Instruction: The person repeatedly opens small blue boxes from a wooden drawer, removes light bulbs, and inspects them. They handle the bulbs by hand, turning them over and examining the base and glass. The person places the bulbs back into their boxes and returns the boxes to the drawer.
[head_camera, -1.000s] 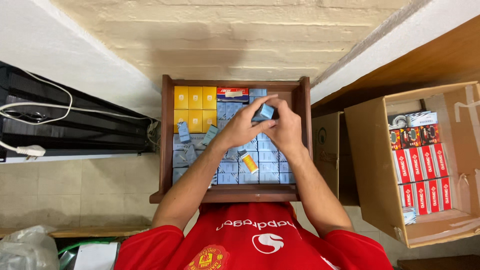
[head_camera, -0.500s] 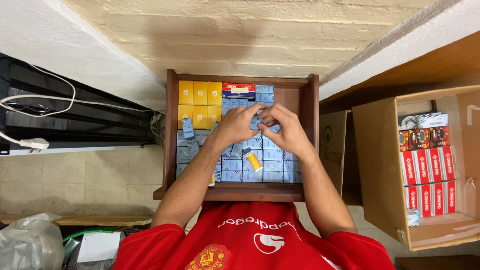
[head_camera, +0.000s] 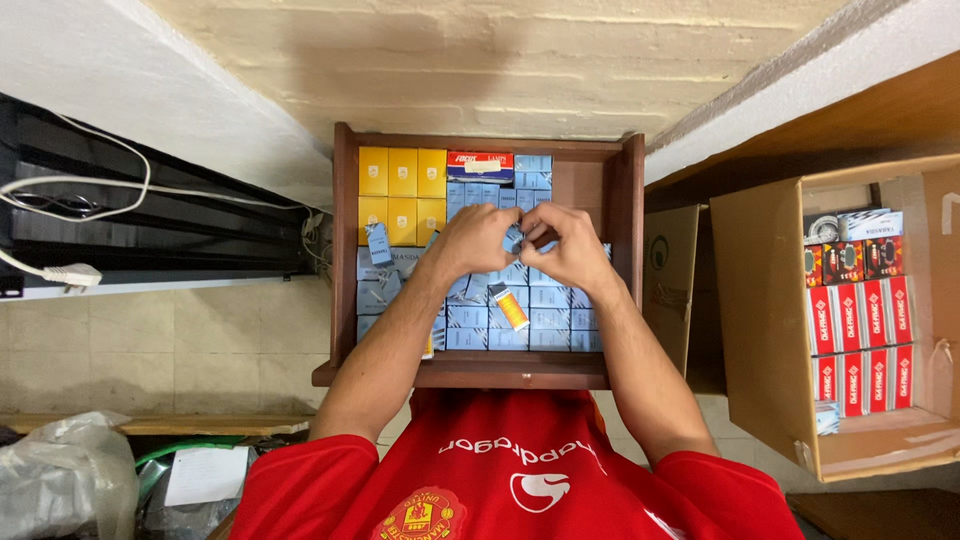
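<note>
change: since a second ago your two hands have stayed together over the middle of the wooden drawer (head_camera: 345, 250), working the same small pale blue box (head_camera: 517, 240); only the view has drifted a little, so the handling is not finished.
left hand: your left hand (head_camera: 475, 238) curls its fingers onto the small box from the left, pinching it.
right hand: your right hand (head_camera: 570, 250) meets it from the right, fingers bent on the same box.
box: it sits between your fingertips, just above the rows of pale blue boxes (head_camera: 540, 320).
drawer: yellow boxes (head_camera: 402, 192) fill the far left corner; a red and blue box (head_camera: 480, 165) lies beside them; a small orange and white box (head_camera: 509, 306) lies loose on the blue ones.
room: painted brick wall (head_camera: 480, 60) ahead, tiled floor (head_camera: 150, 340) to the left, an open cardboard carton (head_camera: 760, 330) of red boxes to the right.
</note>
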